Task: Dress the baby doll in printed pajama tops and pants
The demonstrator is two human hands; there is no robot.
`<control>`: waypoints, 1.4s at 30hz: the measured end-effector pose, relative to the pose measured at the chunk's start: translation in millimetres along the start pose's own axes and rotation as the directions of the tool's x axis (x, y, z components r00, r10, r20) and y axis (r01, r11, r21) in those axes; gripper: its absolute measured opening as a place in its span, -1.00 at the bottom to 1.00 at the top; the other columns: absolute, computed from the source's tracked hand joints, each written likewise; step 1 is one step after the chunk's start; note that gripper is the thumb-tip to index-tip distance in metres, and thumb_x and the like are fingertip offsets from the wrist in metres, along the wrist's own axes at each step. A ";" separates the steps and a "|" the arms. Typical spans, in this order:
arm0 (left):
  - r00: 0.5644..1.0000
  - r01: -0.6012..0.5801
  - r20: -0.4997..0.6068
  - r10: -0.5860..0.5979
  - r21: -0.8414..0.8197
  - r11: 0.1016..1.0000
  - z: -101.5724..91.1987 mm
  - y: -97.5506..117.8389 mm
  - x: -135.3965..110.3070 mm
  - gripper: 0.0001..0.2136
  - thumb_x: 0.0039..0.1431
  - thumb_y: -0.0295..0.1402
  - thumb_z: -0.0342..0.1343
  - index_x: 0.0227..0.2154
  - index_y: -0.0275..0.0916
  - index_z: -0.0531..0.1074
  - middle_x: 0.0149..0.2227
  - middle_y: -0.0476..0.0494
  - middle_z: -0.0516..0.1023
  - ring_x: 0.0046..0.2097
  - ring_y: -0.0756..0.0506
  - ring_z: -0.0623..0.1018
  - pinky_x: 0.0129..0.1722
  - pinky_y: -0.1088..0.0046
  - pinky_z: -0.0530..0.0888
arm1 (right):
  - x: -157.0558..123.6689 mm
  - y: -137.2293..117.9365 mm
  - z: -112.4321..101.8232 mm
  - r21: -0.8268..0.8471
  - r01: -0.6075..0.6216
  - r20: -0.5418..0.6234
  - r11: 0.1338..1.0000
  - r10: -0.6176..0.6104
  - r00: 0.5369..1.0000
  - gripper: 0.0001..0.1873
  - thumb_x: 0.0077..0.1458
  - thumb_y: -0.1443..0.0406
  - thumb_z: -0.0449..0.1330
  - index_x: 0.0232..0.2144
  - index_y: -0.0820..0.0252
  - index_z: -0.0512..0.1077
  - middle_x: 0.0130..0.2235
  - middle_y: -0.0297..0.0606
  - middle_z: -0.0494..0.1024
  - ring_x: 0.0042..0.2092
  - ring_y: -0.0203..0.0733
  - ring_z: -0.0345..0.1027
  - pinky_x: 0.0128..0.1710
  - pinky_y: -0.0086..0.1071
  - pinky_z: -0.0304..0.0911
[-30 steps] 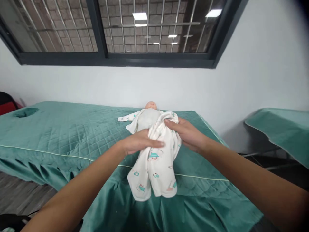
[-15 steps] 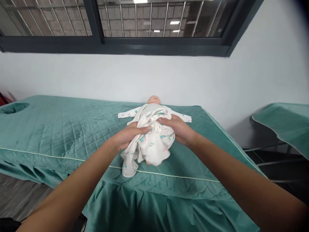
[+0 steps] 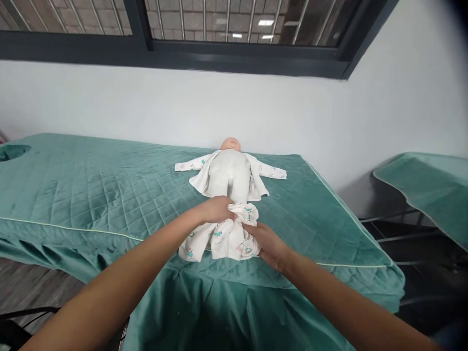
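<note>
A baby doll (image 3: pixel 228 168) lies on its back, head toward the wall, with a pale cloth body and legs. Its white baby jacket (image 3: pixel 272 171) has printed sleeves stretched out to both sides, and the front hangs open. White baby pants (image 3: pixel 226 239) with a green and pink print are bunched at the doll's lower legs. My left hand (image 3: pixel 218 209) is closed on their upper left part. On the other side, my right hand (image 3: pixel 268 243) grips the pants from the right. The doll's feet are hidden by the cloth and my hands.
A green quilted bed cover (image 3: pixel 109 190) lies under the doll, its piped front edge close to my hands. A white wall (image 3: pixel 146 107) and a dark window frame (image 3: pixel 237 61) stand behind. At the right is another green-covered surface (image 3: pixel 427 180).
Both hands have moved down toward me with the pants, from the doll's torso to its lower legs. The doll's body, legs and open jacket now show.
</note>
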State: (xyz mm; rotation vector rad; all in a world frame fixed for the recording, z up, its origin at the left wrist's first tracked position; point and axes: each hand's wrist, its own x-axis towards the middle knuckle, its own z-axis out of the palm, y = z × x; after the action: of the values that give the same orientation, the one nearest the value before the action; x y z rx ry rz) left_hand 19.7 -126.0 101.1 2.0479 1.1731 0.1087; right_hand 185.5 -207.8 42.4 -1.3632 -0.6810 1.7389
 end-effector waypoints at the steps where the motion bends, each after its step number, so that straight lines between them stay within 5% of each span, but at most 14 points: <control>1: 1.000 -0.015 0.014 0.014 0.071 0.997 1.4 3.1 1.2 -0.82 0.10 -0.33 0.14 -0.28 -0.27 0.55 -0.19 -0.19 0.66 -0.16 -0.19 0.59 -0.28 0.43 0.37 | 0.9 4.2 -0.7 -0.005 0.010 -0.012 1.000 -0.010 1.000 -0.77 0.12 0.29 0.26 -0.15 0.21 0.55 -0.30 -0.16 0.69 -0.33 -0.09 0.58 -0.42 -0.34 0.44; 5: 0.995 -0.074 0.072 0.065 0.134 0.988 8.2 10.6 1.8 -0.80 0.07 -0.31 0.14 -0.26 -0.22 0.57 -0.15 -0.22 0.66 -0.16 -0.20 0.60 -0.29 0.44 0.38 | 5.6 9.6 -7.5 -0.133 0.122 -0.033 0.984 -0.128 0.991 -0.71 0.10 0.19 0.26 -0.14 0.18 0.55 -0.31 -0.20 0.69 -0.26 -0.02 0.58 -0.35 -0.28 0.45; 10: 0.995 -0.085 0.058 0.084 0.004 0.996 11.2 6.9 0.1 -0.81 0.02 -0.27 0.16 -0.33 -0.20 0.58 -0.25 -0.19 0.67 -0.25 -0.21 0.58 -0.35 0.43 0.37 | 10.7 7.5 -21.5 -0.427 0.307 0.036 0.850 -0.323 0.946 -0.63 0.05 0.06 0.29 -0.17 0.15 0.59 -0.19 -0.21 0.69 -0.10 0.10 0.54 -0.14 -0.15 0.45; 17: 0.990 -0.065 0.099 0.095 -0.271 0.960 10.6 -3.7 -6.6 -0.79 -0.01 -0.21 0.20 -0.35 -0.20 0.59 -0.31 -0.07 0.66 -0.28 -0.15 0.56 -0.36 0.48 0.36 | 0.8 8.0 -25.0 -0.526 0.322 0.002 0.787 -0.378 0.926 -0.45 0.10 -0.08 0.23 -0.02 0.15 0.55 -0.03 -0.18 0.65 -0.06 0.13 0.51 -0.08 -0.10 0.40; 21: 0.984 0.045 0.172 0.039 -0.459 0.887 8.3 -5.6 -10.9 -0.71 -0.04 -0.14 0.29 -0.28 -0.19 0.61 -0.24 -0.11 0.68 -0.18 -0.21 0.60 -0.34 0.46 0.41 | -4.3 7.6 -25.2 -0.448 0.311 -0.037 0.838 -0.364 0.931 -0.43 0.07 -0.08 0.26 -0.02 0.16 0.54 -0.06 -0.17 0.66 -0.08 0.09 0.51 -0.10 -0.14 0.39; 25: 0.964 0.117 0.256 0.071 -0.651 0.750 4.3 -6.8 -12.5 -0.66 -0.01 -0.11 0.34 -0.21 -0.16 0.60 -0.10 -0.12 0.67 -0.07 -0.19 0.62 -0.22 0.43 0.48 | 1.6 11.4 -27.1 -0.172 0.362 -0.047 0.916 -0.375 0.926 -0.45 0.03 -0.03 0.32 -0.02 0.16 0.51 -0.11 -0.20 0.67 -0.10 0.00 0.52 -0.12 -0.23 0.40; 34: 0.982 0.045 0.130 0.135 -0.864 0.502 6.0 -9.0 3.9 -0.59 -0.06 -0.23 0.42 -0.14 -0.27 0.53 -0.20 -0.16 0.62 -0.23 -0.10 0.59 -0.21 0.39 0.47 | 23.9 1.7 -25.9 -0.066 0.496 -0.170 0.866 -0.500 0.849 -0.47 0.05 -0.03 0.28 -0.01 0.12 0.46 -0.03 -0.23 0.63 0.00 -0.01 0.48 -0.02 -0.21 0.39; 38: 0.994 -0.109 -0.081 0.073 -0.776 0.622 3.9 -4.3 16.1 -0.66 -0.02 -0.24 0.35 -0.20 -0.29 0.49 -0.26 -0.10 0.57 -0.24 -0.11 0.55 -0.23 0.38 0.41 | 38.0 -7.5 -25.6 -0.149 0.516 -0.193 0.843 -0.537 0.821 -0.46 0.07 -0.03 0.25 0.02 0.12 0.45 0.03 -0.21 0.59 0.06 -0.01 0.44 0.06 -0.18 0.36; 42: 0.936 -0.293 -0.315 0.155 -0.460 0.838 -8.3 -4.1 33.2 -0.80 0.07 -0.29 0.22 -0.26 -0.27 0.48 -0.22 -0.08 0.55 -0.13 -0.14 0.51 -0.12 0.37 0.36 | 54.9 -18.5 -27.2 -0.190 0.553 -0.166 0.811 -0.582 0.796 -0.43 0.06 -0.06 0.23 0.04 0.09 0.43 0.04 -0.21 0.59 0.08 0.01 0.43 0.09 -0.16 0.35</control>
State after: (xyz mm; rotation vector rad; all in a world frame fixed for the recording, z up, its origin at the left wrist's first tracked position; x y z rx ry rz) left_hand 32.4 -94.6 95.0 1.7189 0.9209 0.7523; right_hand 211.4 -153.3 21.0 -1.2395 -0.9781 1.0588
